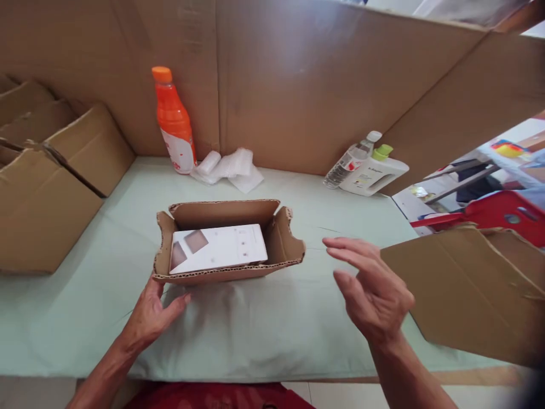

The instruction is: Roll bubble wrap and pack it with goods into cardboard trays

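Observation:
A small open-topped cardboard box [230,276] stands on the green cloth in front of me, its end flaps cut with curved notches. Inside lies a white printed carton [225,250] with brown square pictures on its face. My left hand [153,312] is at the box's lower left corner, thumb spread out along the front; its other fingertips are partly hidden by the box, and whether they press on it is unclear. To the right of the box, my right hand [372,287] hovers apart from it, fingers stretched out and thumb separated, holding nothing.
An orange bottle [174,122] and crumpled white wrapping [232,169] sit by the cardboard back wall. Near the right back corner lean a clear water bottle [349,162] and a white jug [374,175]. Larger cardboard boxes [46,210] flank the left; another box [472,289] is at right.

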Motion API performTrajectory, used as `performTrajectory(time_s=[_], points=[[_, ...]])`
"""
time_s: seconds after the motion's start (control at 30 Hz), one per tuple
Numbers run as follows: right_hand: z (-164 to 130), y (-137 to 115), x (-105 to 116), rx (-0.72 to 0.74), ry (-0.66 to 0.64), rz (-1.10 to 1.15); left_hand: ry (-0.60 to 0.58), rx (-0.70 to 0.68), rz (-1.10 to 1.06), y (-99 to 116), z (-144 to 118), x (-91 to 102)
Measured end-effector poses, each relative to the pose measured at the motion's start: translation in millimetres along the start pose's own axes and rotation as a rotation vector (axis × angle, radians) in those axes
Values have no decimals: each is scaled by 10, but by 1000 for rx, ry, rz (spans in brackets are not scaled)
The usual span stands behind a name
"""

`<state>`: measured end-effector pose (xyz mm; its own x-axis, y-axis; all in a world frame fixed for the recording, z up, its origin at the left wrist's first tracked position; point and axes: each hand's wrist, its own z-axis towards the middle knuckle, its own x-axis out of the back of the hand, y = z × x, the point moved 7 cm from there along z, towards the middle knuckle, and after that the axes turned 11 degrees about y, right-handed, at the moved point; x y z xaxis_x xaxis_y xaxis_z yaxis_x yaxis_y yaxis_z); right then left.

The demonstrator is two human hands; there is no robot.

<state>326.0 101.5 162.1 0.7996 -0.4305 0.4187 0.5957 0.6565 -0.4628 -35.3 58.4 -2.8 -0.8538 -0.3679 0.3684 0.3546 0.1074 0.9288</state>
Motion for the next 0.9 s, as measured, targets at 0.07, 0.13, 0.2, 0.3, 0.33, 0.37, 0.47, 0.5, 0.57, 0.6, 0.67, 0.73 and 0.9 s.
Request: performTrajectory(time_s=[0.07,0.13,0.2,0.3,0.33,0.37,0.47,0.5,0.57,0.6,0.67,0.73,0.9], points=[[-214,319,-157,-283,-20,57,49,4,37,-63,-2,36],[-501,535,-444,-498,-141,142,72,19,39,-112,-6,23],[-761,609,-729,-603,-247,226,53,27,19,-137,0,-39],[-1003,643,-1000,-695,-269,265,52,20,14,-122,78,-112],[-1039,655,-1058,-727,-250,271,63,16,16,-105,135,-121],[-1054,669,-1113,-760,-225,281,75,10,19,-82,210,-124],[-997,688,-1338,-838,-172,337,107,-24,41,3,534,-122],[-958,693,-1432,-858,-162,352,125,-31,51,23,659,-116],[-867,714,-1617,-882,-151,368,163,-33,59,40,893,-106],[-814,733,-1696,-883,-153,379,182,-35,53,39,986,-103],[-693,806,-1812,-870,-196,413,217,-52,25,24,1104,-98],[-515,928,-1866,-822,-289,434,246,-76,4,-21,1135,-90],[474,1373,-1897,-521,-301,223,224,-85,30,-227,1081,-129]])
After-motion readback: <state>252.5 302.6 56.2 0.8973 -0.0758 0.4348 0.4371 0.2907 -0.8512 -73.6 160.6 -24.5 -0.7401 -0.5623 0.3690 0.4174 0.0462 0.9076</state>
